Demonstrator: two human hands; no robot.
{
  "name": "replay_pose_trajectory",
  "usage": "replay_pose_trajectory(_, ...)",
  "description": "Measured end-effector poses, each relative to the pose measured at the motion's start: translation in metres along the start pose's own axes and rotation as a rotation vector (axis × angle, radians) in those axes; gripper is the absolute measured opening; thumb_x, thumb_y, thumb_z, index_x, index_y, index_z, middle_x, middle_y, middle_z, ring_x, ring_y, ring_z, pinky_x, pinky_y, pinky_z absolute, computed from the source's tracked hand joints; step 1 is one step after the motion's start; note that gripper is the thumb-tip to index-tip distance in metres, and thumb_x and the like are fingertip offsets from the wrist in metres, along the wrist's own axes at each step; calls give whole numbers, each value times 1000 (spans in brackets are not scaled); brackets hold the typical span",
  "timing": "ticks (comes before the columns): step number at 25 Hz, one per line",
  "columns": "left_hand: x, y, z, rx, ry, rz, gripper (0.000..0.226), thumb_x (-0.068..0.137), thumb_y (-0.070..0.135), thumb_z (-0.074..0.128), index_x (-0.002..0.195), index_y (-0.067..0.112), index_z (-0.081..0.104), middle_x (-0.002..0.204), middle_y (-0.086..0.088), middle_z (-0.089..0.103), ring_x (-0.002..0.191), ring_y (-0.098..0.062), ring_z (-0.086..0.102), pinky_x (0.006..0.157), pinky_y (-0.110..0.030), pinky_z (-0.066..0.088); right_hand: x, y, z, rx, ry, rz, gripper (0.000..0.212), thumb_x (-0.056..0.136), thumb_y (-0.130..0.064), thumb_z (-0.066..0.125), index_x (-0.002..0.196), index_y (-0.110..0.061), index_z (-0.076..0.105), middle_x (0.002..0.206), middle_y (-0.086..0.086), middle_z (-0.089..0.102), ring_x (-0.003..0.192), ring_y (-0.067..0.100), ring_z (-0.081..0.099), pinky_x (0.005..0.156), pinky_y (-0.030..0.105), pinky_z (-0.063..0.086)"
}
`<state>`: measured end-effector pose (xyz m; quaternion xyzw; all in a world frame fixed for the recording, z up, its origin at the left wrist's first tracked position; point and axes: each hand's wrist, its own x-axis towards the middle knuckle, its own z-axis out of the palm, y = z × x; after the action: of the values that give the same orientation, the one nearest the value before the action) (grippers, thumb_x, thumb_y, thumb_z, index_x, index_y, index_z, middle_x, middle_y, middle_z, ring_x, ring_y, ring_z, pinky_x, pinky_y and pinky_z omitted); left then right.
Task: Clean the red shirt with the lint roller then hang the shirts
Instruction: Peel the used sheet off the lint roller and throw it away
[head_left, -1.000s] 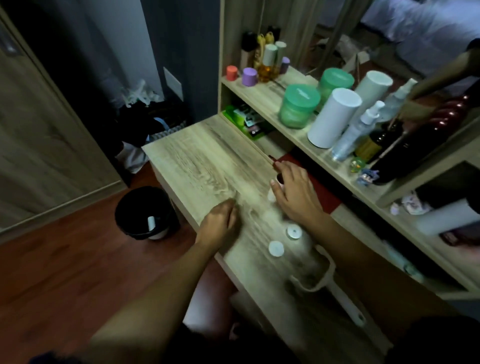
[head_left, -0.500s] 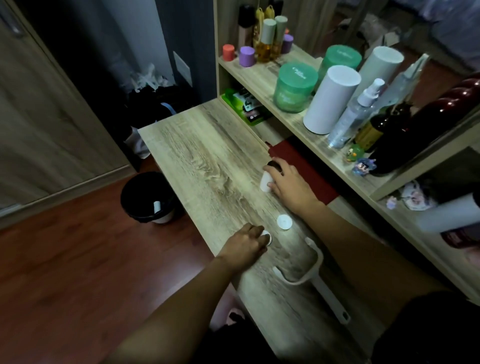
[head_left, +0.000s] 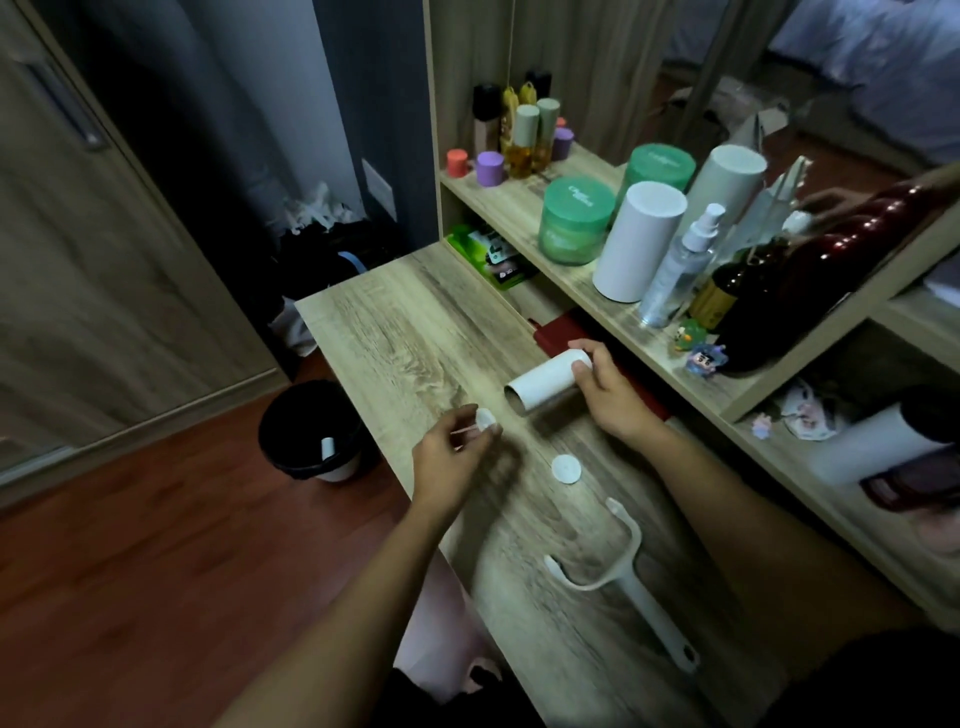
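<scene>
The lint roller is in pieces on the wooden desk (head_left: 405, 332). Its white paper roll (head_left: 545, 383) is tilted, open end toward the near left. One small white end cap (head_left: 566, 468) lies flat just below it; another cap (head_left: 485, 418), blurred, is probably the same kind. The white handle frame (head_left: 623, 582) lies nearer, fork empty.

You can see pale cursive lettering on the lid of the front green jar (head_left: 574, 221) and on the rear green jar (head_left: 660, 165), but it is probably too blurred to read; nothing else carries legible text.
</scene>
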<state>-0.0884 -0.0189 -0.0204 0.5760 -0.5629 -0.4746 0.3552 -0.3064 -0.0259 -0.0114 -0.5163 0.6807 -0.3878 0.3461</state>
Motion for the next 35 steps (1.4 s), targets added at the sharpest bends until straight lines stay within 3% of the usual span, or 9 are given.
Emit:
replay_pose_trajectory(3,-1,24,0,-109,-20,71,36,78,20,74,112,15,65,98,5,68,78,7,62,70,-5,47,-1,-10,3,106,-44,-21,28,99,-19,37,126,-17,41,117,3,48,92,3,51,85,18,40)
replay_pose_trajectory(6,2,36,-1,-62,14,123,38,77,21,74,114,13,65,99,5,67,79,9,62,71,-4,46,-1,-18,5,181,-65,-29,24,99,-19,37,122,-21,40,119,5,48,96,7,52,84,17,42)
replay_pose_trajectory(10,3,42,-3,-29,47,147,41,76,21,75,115,11,66,105,-1,71,84,0,65,80,-13,50,-1,-22,10,225,-78,-33,29,98,-17,38,127,-13,39,122,13,49,101,14,54,78,5,45)
replay_pose_trajectory(17,0,49,1,120,79,248,41,82,25,69,118,7,63,120,-7,65,103,-6,58,74,7,34,-5,-26,14,301,-130,50,30,99,-18,38,128,-8,37,110,15,52,84,9,56,67,5,46)
replay_pose_trajectory(21,5,63,-2,150,133,366,42,82,20,70,120,3,61,114,-10,67,85,-7,58,69,4,37,-7,-30,20,392,-102,98,32,98,-25,40,129,-19,36,122,15,54,106,22,58,91,25,48)
replay_pose_trajectory(24,12,66,-7,139,160,406,42,83,22,68,121,5,60,116,-11,65,94,-14,62,80,-11,48,-13,-14,19,178,-158,101,50,98,-27,41,143,-18,23,130,4,46,120,21,49,103,32,38)
replay_pose_trajectory(26,14,66,-9,108,192,406,42,84,22,67,122,6,60,120,-11,63,98,-11,59,83,-24,52,-17,13,17,-319,-257,83,52,94,-25,50,142,-17,30,137,9,44,125,24,46,103,35,38)
replay_pose_trajectory(28,13,70,-10,93,224,415,42,84,21,67,122,6,60,120,-10,62,97,-6,57,82,-19,51,-25,38,19,-713,-373,91,54,88,-26,58,137,-18,39,135,12,42,124,29,44,100,36,41)
replay_pose_trajectory(35,14,76,-7,66,237,425,41,85,20,67,122,6,60,117,-5,62,100,-7,57,79,-5,47,-41,51,36,-875,-384,18,44,90,-20,56,133,-16,45,134,11,42,119,28,48,96,32,42)
